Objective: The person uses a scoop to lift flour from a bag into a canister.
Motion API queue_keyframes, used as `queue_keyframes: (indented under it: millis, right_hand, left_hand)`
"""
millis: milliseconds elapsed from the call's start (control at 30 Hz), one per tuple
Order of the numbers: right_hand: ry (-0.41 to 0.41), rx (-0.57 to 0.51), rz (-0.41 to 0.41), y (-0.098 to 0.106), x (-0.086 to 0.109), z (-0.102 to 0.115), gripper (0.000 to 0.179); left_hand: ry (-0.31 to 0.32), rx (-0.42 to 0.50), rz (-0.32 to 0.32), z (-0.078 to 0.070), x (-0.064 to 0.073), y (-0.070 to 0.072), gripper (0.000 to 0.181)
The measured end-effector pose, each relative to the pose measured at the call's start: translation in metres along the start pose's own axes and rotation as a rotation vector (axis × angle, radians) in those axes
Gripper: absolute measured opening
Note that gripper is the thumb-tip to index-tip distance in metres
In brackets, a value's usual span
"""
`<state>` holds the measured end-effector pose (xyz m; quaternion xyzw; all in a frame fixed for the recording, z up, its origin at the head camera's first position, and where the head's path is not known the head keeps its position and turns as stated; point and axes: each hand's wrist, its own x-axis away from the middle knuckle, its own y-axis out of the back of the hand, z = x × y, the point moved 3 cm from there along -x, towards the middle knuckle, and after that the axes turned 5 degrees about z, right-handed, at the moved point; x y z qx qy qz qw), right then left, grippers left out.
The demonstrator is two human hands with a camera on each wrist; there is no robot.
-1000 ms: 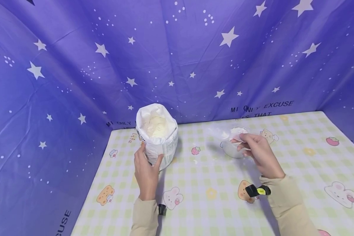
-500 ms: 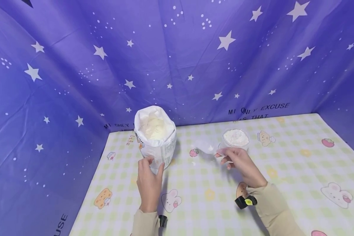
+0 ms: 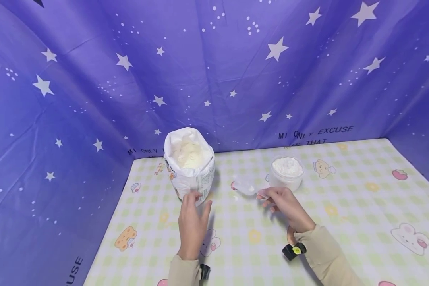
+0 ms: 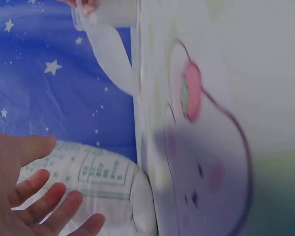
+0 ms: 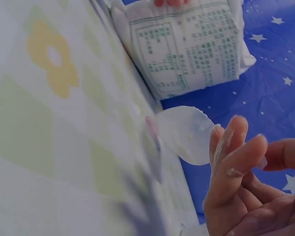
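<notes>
In the head view my right hand (image 3: 284, 206) pinches the handle of a translucent plastic scoop (image 3: 246, 187), held to the left of a clear round tub (image 3: 286, 180). White powder (image 3: 287, 166) fills the tub. The scoop's bowl (image 5: 184, 135) looks bare of any heap in the right wrist view, and powder dusts my fingers (image 5: 226, 147). My left hand (image 3: 194, 228) is in front of a white bag (image 3: 203, 178), upright and rolled open, with pale powder inside. Spread, loosely bent fingers (image 4: 54, 211) show in the left wrist view, gripping nothing; whether they touch the bag I cannot tell.
A checked tablecloth (image 3: 254, 258) with cartoon prints covers the table. Small white specks lie on it between the bag and the tub. Behind and at the left hangs a blue star-patterned curtain (image 3: 207, 79).
My right hand has moved left and nearer with the scoop, from over the tub to beside it. My left hand has loosened from the bag's side and drawn back toward me.
</notes>
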<state>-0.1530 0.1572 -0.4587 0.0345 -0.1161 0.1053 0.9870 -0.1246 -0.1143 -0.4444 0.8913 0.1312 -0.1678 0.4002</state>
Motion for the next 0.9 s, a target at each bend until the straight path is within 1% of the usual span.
queue_keyframes:
  millis: [133, 267, 433, 533, 633, 767, 833, 900]
  right_hand:
    - [-0.019, 0.011, -0.005, -0.005, 0.0, -0.004, 0.038]
    - [-0.032, 0.062, 0.009, -0.007, 0.002, -0.005, 0.039]
    - [-0.032, 0.141, 0.026, -0.009, 0.006, -0.002, 0.037]
    - [-0.015, 0.208, 0.02, -0.01, 0.008, 0.0, 0.035]
    - [0.012, 0.283, 0.02, -0.01, 0.009, -0.001, 0.033]
    - [0.05, 0.374, 0.034, -0.009, 0.011, 0.0, 0.032]
    - [0.075, 0.43, 0.029, -0.009, 0.015, 0.003, 0.031]
    - [0.122, 0.507, 0.01, -0.009, 0.019, 0.009, 0.029]
  left_hand:
    - [-0.047, -0.005, 0.029, -0.006, -0.002, -0.003, 0.035]
    - [-0.077, -0.016, 0.07, -0.012, -0.004, -0.006, 0.035]
    - [-0.082, -0.021, 0.117, -0.015, -0.005, -0.011, 0.036]
    - [-0.094, -0.023, 0.147, -0.017, -0.005, -0.014, 0.037]
    - [-0.114, -0.03, 0.191, -0.02, -0.005, -0.016, 0.038]
    - [-0.198, -0.067, 0.241, -0.026, -0.004, -0.018, 0.042]
    - [-0.253, -0.096, 0.244, -0.029, -0.005, -0.018, 0.044]
    - [-0.301, -0.135, 0.232, -0.031, -0.005, -0.018, 0.046]
